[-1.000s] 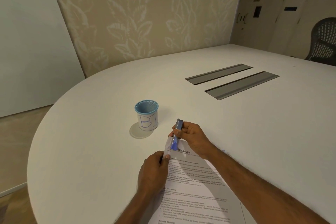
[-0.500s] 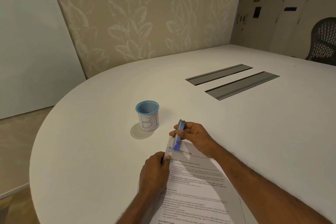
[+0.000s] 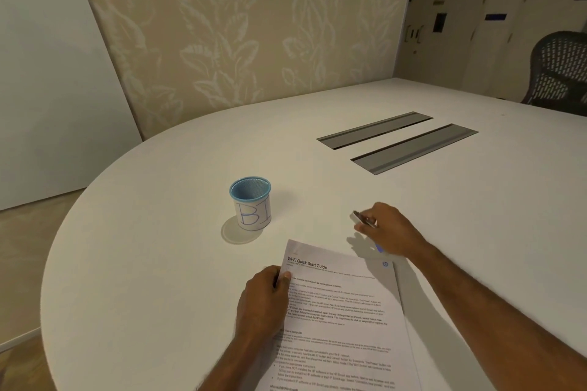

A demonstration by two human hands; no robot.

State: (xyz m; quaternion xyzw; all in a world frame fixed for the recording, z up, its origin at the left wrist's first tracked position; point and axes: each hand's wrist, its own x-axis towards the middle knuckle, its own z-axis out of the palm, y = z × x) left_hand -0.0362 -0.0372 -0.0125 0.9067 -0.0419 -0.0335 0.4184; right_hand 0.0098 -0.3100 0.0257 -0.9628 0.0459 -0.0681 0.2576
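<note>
Right hand (image 3: 390, 232) fingers (image 3: 365, 228) pinch the pen (image 3: 360, 218), grey end jutting out

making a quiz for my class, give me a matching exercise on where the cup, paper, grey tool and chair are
1 cup
2 paper
3 grey tool
4 chair

a in the right hand
b beyond the table, far right
c upright on the table, blue writing on it
d held at its edge by the left hand

Pairs: 1-c, 2-d, 3-a, 4-b
</note>
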